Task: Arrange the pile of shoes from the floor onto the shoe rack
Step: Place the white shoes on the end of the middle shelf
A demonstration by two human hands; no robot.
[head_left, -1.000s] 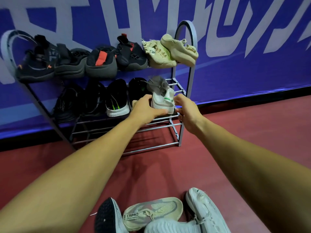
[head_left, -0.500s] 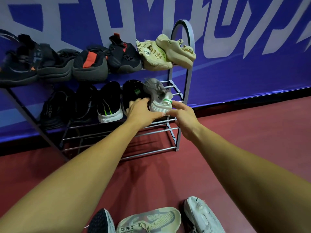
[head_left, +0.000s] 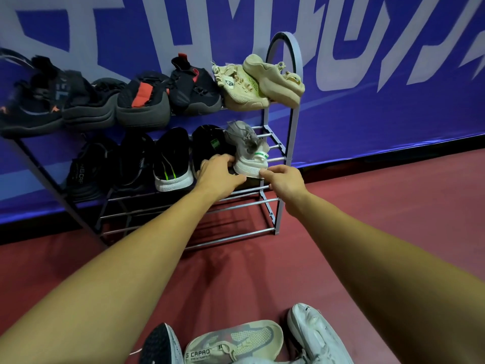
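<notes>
A grey sneaker with a white sole and a green heel tag sits at the right end of the middle shelf of the grey metal shoe rack, heel toward me. My left hand curls round the left side of its heel. My right hand pinches the right corner of its sole. On the floor near me lie a beige sneaker, a white sneaker and a shoe showing its dark sole.
The top shelf holds several black shoes and a beige pair. Black shoes fill the rest of the middle shelf, one with a white sole. The lower rails carry nothing. A blue banner wall stands behind; the floor is red.
The grey sneaker has come down from mid-air onto the middle shelf's right end. Both hands dropped with it and stay on its heel.
</notes>
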